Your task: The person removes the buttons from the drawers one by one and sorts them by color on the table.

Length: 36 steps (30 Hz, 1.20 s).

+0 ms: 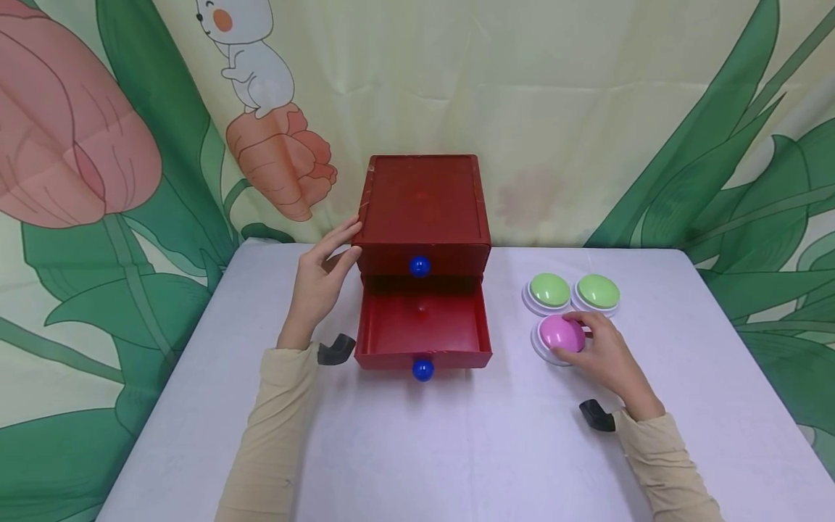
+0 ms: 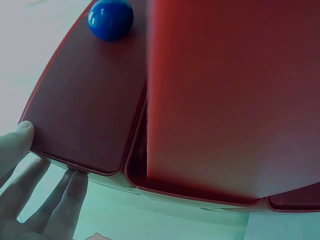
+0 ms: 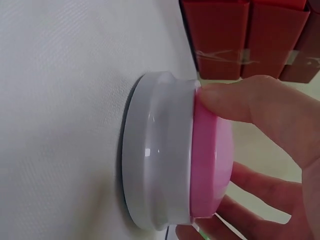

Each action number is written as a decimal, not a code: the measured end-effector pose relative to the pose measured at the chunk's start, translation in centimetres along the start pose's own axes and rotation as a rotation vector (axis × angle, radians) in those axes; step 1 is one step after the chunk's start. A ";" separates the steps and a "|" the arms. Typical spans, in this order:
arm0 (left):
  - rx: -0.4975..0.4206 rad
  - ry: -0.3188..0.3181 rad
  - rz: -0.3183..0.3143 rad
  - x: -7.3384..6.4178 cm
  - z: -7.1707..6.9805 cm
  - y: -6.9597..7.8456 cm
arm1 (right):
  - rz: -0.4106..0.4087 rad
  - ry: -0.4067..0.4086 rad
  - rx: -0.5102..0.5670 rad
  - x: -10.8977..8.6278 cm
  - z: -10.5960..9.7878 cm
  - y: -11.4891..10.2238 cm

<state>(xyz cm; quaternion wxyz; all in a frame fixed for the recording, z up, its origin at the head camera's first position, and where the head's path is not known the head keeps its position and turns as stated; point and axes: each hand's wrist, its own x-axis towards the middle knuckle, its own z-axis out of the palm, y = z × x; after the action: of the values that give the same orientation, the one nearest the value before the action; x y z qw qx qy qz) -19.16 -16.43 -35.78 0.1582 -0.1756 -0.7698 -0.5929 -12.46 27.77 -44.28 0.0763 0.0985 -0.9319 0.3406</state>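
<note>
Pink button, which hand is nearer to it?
Right. The right hand holds the pink button; the left hand is off to its left, touching the red drawer unit.

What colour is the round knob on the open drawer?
The knob on the open drawer is blue; the head view shows it best.

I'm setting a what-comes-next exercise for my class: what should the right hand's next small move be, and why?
Probably a gentle lift: the right hand spans the pink button with thumb and fingers, the white base rests on the table, and the drawer stands open nearby.
</note>
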 end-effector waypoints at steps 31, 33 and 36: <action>0.019 -0.011 -0.041 -0.5 0.2 3.6 | 0.008 0.014 0.105 0.2 -1.5 -6.3; 0.017 -0.011 -0.042 -0.5 0.2 3.6 | 0.011 0.017 0.112 0.0 -1.5 -6.9; 0.018 -0.013 -0.042 -0.5 0.2 3.5 | 0.006 0.027 0.128 -0.3 -1.4 -7.7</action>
<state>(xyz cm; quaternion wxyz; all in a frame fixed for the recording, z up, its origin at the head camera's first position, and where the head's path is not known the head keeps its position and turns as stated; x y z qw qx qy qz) -17.16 -15.46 -33.09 0.1425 -0.1618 -0.7796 -0.5880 -10.27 22.96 -38.52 0.0816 0.0956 -0.9075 0.4009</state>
